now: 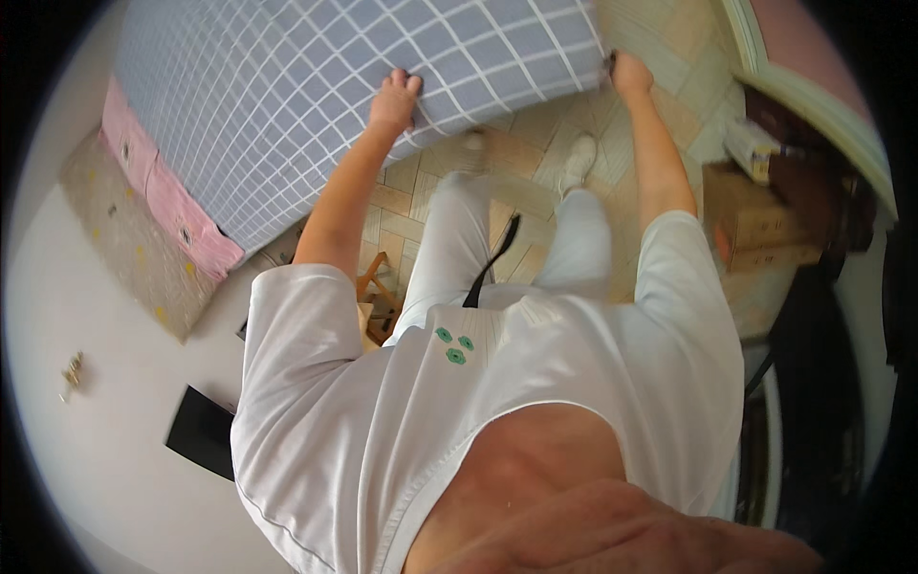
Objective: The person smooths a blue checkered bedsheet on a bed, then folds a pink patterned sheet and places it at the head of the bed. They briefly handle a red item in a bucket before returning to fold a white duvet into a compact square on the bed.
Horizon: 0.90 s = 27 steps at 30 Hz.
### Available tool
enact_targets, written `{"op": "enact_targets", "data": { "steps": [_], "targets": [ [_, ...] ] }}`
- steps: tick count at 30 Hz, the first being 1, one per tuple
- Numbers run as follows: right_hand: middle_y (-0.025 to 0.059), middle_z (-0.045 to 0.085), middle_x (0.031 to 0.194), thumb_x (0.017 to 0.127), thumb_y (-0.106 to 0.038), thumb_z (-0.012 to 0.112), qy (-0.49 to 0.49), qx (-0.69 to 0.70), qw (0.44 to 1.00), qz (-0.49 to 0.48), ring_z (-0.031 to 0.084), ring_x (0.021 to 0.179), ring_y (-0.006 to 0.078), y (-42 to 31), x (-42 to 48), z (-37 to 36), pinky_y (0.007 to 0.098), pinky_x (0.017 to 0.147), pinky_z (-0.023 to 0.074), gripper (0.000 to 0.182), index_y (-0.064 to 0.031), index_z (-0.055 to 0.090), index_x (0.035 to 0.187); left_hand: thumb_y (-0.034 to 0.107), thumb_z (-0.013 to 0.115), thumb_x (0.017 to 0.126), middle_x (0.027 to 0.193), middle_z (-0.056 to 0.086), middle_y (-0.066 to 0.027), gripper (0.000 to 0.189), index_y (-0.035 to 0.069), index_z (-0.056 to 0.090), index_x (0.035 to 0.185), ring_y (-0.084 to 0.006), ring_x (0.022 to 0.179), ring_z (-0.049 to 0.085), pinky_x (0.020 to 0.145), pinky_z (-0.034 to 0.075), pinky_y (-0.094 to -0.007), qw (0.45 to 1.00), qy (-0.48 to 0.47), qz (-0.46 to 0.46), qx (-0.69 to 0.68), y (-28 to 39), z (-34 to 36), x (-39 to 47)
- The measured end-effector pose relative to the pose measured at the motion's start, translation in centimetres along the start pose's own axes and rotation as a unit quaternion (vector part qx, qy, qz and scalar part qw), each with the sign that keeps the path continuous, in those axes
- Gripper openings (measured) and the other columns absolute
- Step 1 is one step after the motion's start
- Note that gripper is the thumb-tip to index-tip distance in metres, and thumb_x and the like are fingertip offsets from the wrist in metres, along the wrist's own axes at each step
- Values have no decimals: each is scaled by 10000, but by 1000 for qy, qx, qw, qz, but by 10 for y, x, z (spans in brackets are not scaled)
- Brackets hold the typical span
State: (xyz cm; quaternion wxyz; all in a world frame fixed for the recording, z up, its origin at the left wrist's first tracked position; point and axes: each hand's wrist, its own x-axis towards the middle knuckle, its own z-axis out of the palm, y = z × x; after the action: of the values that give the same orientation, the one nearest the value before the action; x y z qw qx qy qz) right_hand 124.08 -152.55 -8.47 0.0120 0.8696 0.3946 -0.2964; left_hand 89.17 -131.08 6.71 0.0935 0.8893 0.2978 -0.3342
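Observation:
A mattress in a grey-blue cover with white grid lines (287,86) fills the top left of the view. My left hand (396,100) lies on the cover near its front edge, fingers spread over the fabric with dark objects or marks by the fingertips. At the mattress's right corner is my right hand (631,73), fingers curled by a small dark item at the cover's edge; blur hides whether it grips the fabric. Pink pillows or folded cloth (179,212) lie along the mattress's left end.
A beige padded headboard (129,237) stands against the white wall at left. A wooden stool (380,283) is beside my left leg. Cardboard boxes (760,222) sit at right near a curved pale edge (825,107). My feet stand on the wood-patterned floor (516,147).

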Motion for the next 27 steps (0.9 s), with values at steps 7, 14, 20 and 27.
{"op": "enact_targets", "data": {
  "steps": [7, 14, 20, 27],
  "targets": [
    [169, 593, 1075, 824, -214, 521, -68, 6, 996, -60, 568, 983, 326, 3, -31, -50, 419, 785, 457, 381, -80, 506, 1181, 201, 528, 788, 1119, 466, -189, 310, 44, 568, 1053, -403, 976, 501, 672, 459, -562, 969, 78, -200, 122, 46, 51, -12],
    [32, 578, 654, 874, -253, 514, -297, 224, 928, -9, 589, 549, 151, 82, -20, -61, 263, 416, 419, 188, -76, 574, 884, 392, 675, 662, 745, 654, -89, 331, 68, 666, 728, -256, 713, 633, 578, 499, -385, 929, -80, -33, -359, 153, 28, -51],
    [68, 637, 843, 864, -276, 526, -340, 94, 926, -133, 625, 676, 157, 18, 48, -154, 290, 525, 461, 239, -81, 579, 992, 388, 600, 730, 771, 632, -175, 365, 27, 648, 750, -334, 749, 607, 680, 479, -429, 849, 41, -153, -504, 171, 11, -78],
    [73, 637, 832, 855, -278, 536, -377, 72, 904, -190, 623, 674, 157, -23, 125, -313, 280, 536, 460, 267, -67, 578, 1012, 347, 613, 743, 889, 640, -152, 319, 61, 628, 882, -306, 831, 608, 724, 480, -397, 674, 153, -451, -565, 174, -65, -61]
  ]
}}
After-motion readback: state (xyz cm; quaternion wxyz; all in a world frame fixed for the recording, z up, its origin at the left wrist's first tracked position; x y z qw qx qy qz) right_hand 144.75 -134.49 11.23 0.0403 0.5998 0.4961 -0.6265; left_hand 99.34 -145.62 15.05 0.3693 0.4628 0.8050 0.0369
